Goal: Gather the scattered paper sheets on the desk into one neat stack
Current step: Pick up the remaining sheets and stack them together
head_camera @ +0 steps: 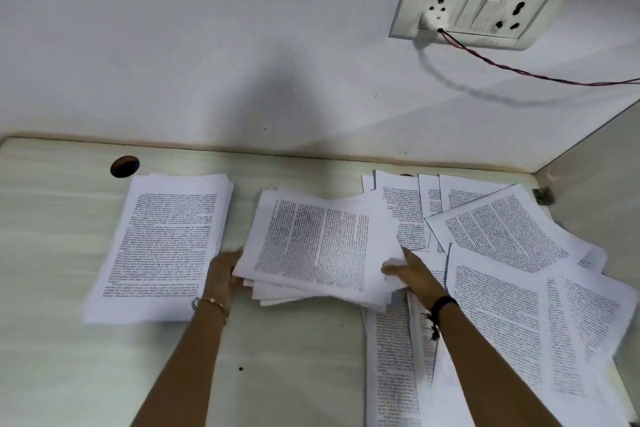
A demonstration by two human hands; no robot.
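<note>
A pale wall [207, 45] rises beyond both hands, and the light, faintly grained desk [52, 253] runs under them.

The scattered sheets [519, 288] lie to the right of the right hand and under its forearm, overlapping at many angles, some reaching back to the wall. A squared stack [162, 243] lies flat just left of the left hand, its right edge beside the knuckles. Between the two hands is a loose bundle of sheets [318, 246], its edges uneven and fanned at the near side. Every page carries dense black print in blocks or columns; none of it is sharp enough to read.

Both forearms reach forward from the near edge, the left angled slightly rightward and the right angled leftward.

The left hand [223, 270] grips the bundle's left edge with curled fingers. The right hand [414, 276] holds its right edge, thumb on top and fingers beneath.

High on the wall, beyond the right hand, a socket panel [478, 7] holds a white plug [433, 15] with a twisted red-and-black wire [519, 71] running right. A round cable hole [124, 166] sits beyond the stack. A thin bangle [214, 302] circles the left wrist and a black band [443, 305] the right.
</note>
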